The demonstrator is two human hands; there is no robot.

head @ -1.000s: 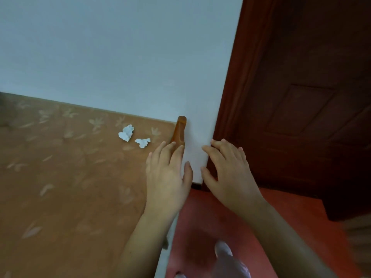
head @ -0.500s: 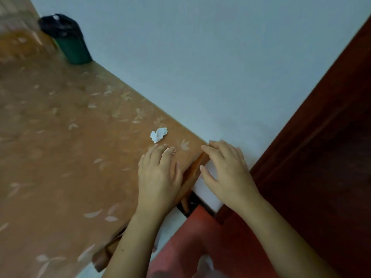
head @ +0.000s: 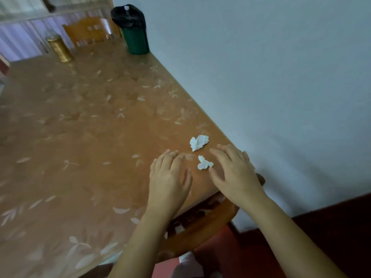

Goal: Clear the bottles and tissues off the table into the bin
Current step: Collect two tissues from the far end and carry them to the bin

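Two crumpled tissues lie on the table point(head: 90, 127) near its corner by the wall point(head: 281, 87): the larger tissue point(head: 198, 142) and, nearer, the smaller tissue point(head: 203, 163). Beside them the left hand point(head: 169, 177) lies palm down, fingers relaxed, holding nothing. The right hand point(head: 234, 173) is spread and empty, thumb tip at the smaller tissue's edge. At the far end stand the bin point(head: 136, 40) and a bottle point(head: 59, 48)

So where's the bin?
In the head view the bin sits top centre, at the table's far end against the wall, right of the gold bottle.
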